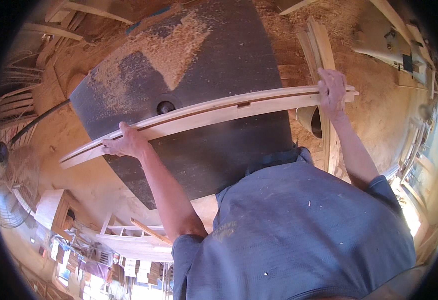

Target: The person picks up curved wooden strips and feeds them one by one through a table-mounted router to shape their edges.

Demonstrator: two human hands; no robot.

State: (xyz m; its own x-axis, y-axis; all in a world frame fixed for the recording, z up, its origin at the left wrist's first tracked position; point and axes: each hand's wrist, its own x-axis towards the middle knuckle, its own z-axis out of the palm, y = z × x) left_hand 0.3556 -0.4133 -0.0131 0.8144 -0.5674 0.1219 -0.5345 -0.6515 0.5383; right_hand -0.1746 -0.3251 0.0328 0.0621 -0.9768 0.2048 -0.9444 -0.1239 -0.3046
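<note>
A long pale wooden board (199, 121) lies across the dark machine table, its ends reaching past the table on both sides. A groove runs along its length, and a short slot (243, 105) is cut near its middle. My left hand (129, 142) grips the board toward its left end, fingers curled over it. Close to the right end, my right hand (333, 92) is closed round the same board. The round dark spindle (165, 107) in the table sits just beyond the board, on the left half.
Wood shavings (179, 47) cover the far part of the dark table (229, 45). Several long boards (321, 45) stand to the right, beside a pipe-like opening (309, 121). At the left is a fan (6, 205); sawdust (374, 105) spreads over the floor.
</note>
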